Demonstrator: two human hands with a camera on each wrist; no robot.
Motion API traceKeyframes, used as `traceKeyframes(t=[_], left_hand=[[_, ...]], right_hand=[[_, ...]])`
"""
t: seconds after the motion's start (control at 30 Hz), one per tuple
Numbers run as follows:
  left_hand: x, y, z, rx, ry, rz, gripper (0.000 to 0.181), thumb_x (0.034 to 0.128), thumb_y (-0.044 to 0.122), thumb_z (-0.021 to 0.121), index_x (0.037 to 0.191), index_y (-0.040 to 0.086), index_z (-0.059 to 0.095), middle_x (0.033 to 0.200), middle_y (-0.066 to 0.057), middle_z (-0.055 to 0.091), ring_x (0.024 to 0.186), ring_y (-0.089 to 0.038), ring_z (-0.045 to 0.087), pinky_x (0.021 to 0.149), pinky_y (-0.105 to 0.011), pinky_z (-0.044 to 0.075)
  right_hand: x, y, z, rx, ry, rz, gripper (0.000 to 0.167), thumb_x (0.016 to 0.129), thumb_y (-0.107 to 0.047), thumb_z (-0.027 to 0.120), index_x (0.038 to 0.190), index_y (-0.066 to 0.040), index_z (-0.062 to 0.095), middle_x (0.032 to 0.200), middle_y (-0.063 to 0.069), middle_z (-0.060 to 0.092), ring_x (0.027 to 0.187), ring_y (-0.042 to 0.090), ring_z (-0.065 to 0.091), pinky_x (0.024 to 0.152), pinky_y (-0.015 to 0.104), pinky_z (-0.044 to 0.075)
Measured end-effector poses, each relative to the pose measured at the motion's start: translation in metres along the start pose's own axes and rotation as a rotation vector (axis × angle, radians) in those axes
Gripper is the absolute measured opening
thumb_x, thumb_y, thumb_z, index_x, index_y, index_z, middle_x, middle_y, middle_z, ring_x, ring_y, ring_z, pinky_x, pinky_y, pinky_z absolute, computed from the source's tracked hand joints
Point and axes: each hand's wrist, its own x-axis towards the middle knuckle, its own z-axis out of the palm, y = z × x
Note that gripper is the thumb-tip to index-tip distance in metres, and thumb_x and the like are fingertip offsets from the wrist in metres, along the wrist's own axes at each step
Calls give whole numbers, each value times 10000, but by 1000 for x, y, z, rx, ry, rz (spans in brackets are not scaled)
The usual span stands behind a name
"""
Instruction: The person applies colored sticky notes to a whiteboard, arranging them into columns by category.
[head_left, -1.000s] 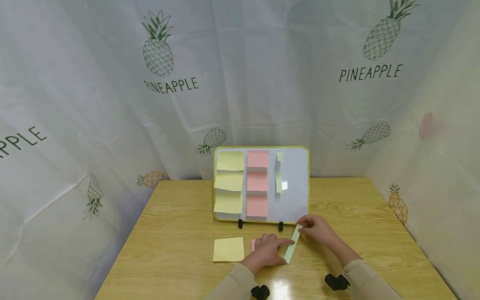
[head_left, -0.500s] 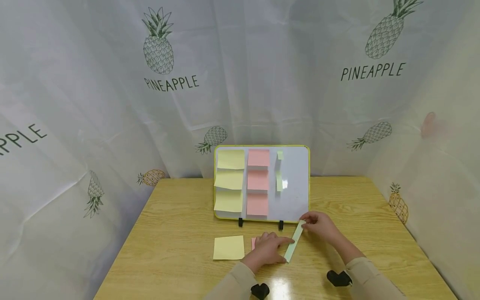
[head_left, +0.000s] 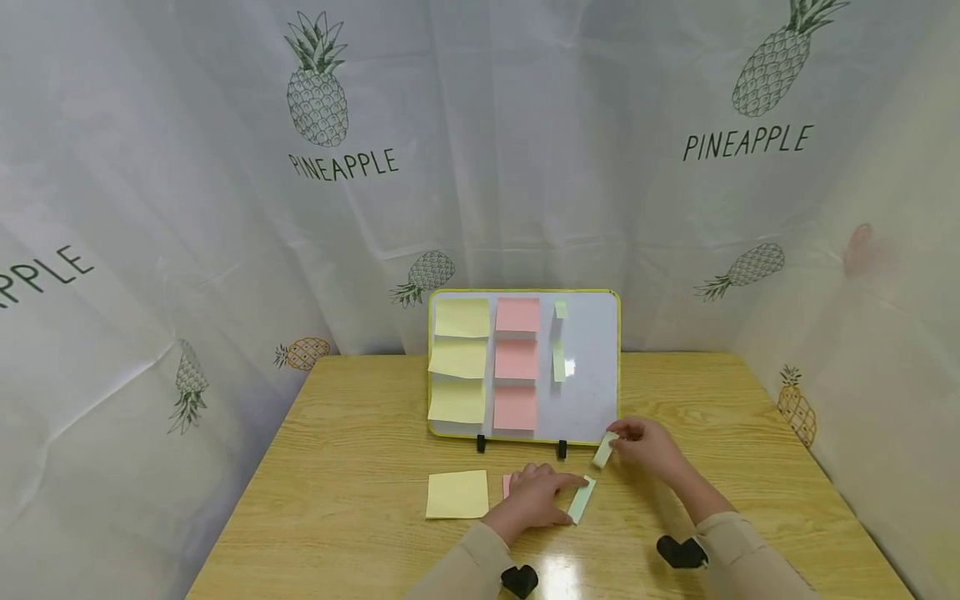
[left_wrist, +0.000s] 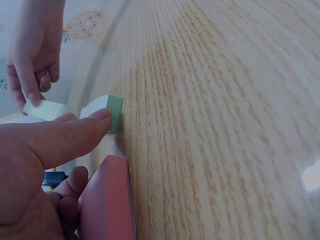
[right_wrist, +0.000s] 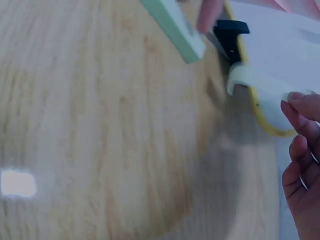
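Note:
My left hand (head_left: 531, 498) holds a narrow light-green sticky note pad (head_left: 582, 501) at the table, thumb at its near end and index finger at its far end. A little higher, my right hand (head_left: 651, 454) pinches one loose green sticky note (right_wrist: 260, 80) by its end between thumb and index finger. The strip curls at its free end and is apart from the pad. Under the left hand lies a pink sticky note pad (left_wrist: 107, 205), mostly hidden in the head view. Left of that hand is a yellow sticky note pad (head_left: 457, 495).
A yellow-framed whiteboard (head_left: 592, 367) stands on black feet (head_left: 562, 449) behind the hands. Yellow notes (head_left: 457, 402) and pink notes (head_left: 516, 407) hang there in columns, with two green notes (head_left: 558, 361) beside them. A pineapple-print curtain (head_left: 540, 192) surrounds the wooden table (head_left: 352, 467).
The green strip has come off the pad in my right hand, which has moved slightly up and right. My left hand stays on the pad.

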Motion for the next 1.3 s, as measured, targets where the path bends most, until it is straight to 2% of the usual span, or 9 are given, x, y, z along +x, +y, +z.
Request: traceKeyframes(t=[0.3, 0.47, 0.63, 0.83, 0.97, 1.07, 1.2, 1.3], left_hand=[[1, 1, -1, -18, 1, -5, 636, 766, 402, 827, 1305, 555, 526, 889, 180, 477, 781, -82, 358, 702, -323, 272], [-1, -3, -5, -116, -9, 15, 615, 769, 356, 835, 1294, 519, 558, 811, 175, 465, 761, -71, 378, 709, -327, 283], [0, -4, -23, -234, 20, 28, 537, 785, 274, 831, 1260, 418, 629, 833, 153, 550, 746, -23, 470, 727, -370, 352], [8, -9, -56, -210, 85, 71, 458, 819, 223, 808, 1253, 264, 668, 849, 100, 573, 711, -38, 490, 585, -258, 401], [11, -14, -76, -219, 126, 82, 442, 827, 191, 800, 1249, 223, 672, 848, 87, 582, 705, -62, 503, 583, -239, 415], [14, -18, -86, -238, 153, 52, 433, 833, 178, 794, 1247, 224, 675, 894, 51, 612, 736, -82, 514, 614, -257, 432], [18, -24, -93, -281, 152, 14, 433, 850, 173, 775, 1266, 224, 664, 965, -7, 624, 759, -110, 511, 628, -276, 440], [20, -28, -97, -317, 147, 11, 437, 858, 163, 762, 1279, 207, 654, 964, -9, 610, 751, -117, 514, 620, -280, 445]], right_hand=[[0, -10, -7, 10, 31, 9, 221, 882, -118, 732, 1042, 27, 685, 910, 68, 637, 845, 189, 589, 707, 279, 511], [1, -19, -6, 17, 55, 20, 202, 891, -140, 727, 1023, 10, 698, 928, 67, 651, 858, 213, 594, 738, 361, 520], [3, -26, -4, 70, 74, 34, 216, 904, -193, 718, 1011, -5, 717, 961, 80, 669, 872, 255, 593, 774, 469, 503], [6, -31, 2, 128, 105, 37, 214, 884, -198, 741, 995, -15, 736, 964, 94, 673, 845, 223, 587, 761, 452, 502], [7, -33, 6, 176, 107, 24, 208, 882, -180, 742, 995, -6, 735, 969, 106, 675, 866, 242, 602, 780, 458, 506], [7, -36, 10, 207, 104, 20, 220, 883, -181, 740, 1006, 2, 735, 992, 108, 681, 890, 221, 612, 812, 440, 504], [7, -40, 14, 252, 100, 34, 194, 896, -127, 719, 1015, 24, 735, 982, 104, 706, 890, 173, 643, 814, 334, 506], [9, -42, 18, 274, 96, 38, 179, 906, -90, 696, 1021, 43, 731, 950, 102, 722, 876, 165, 656, 789, 318, 510]])
